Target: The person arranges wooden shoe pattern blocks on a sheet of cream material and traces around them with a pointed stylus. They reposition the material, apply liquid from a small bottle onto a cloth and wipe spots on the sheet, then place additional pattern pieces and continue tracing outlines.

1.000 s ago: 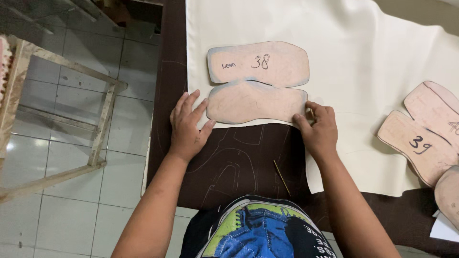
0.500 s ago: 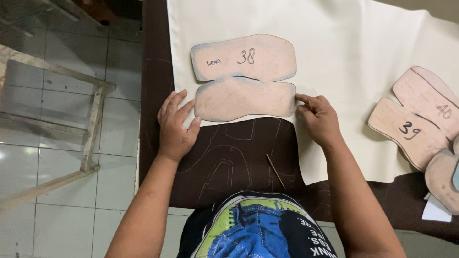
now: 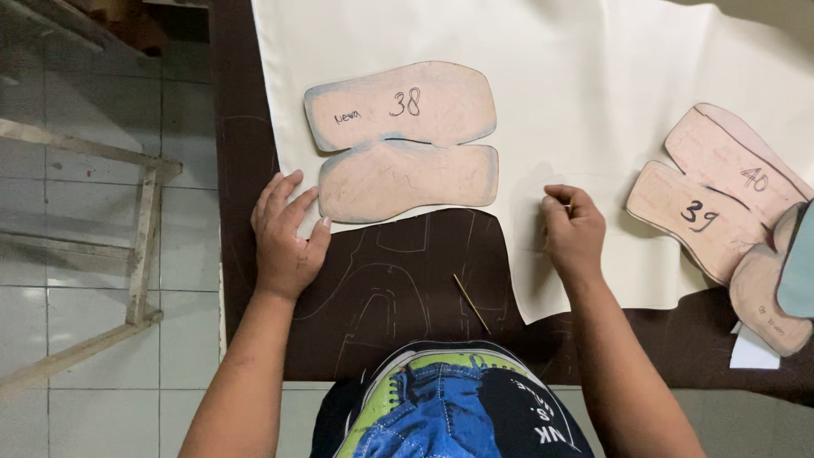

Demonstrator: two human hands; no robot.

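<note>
Grey floor tiles are showing at the far left, with a bare wooden frame standing on them beside the dark brown table, whose top is carrying faint scratched outlines. Over the far part of the table a cream sheet is lying flat, its near edge cut into a curve. The left hand is resting palm down at that near left edge, fingers spread and loose, holding nothing, its fingertips lying just beside the lower sole pattern. That pinkish pattern is lying on the sheet, touching the upper sole pattern, which is bearing handwritten marks. Near the person's body a thin stick is lying on the bare table between the two arms. The right hand is sitting on the sheet, well apart from the two patterns, fingers curled in with the fingertips pinched together against the sheet; whether they are gripping something small I cannot tell. Farther right, a stack of sole patterns is lying overlapped at the sheet's right edge.
</note>
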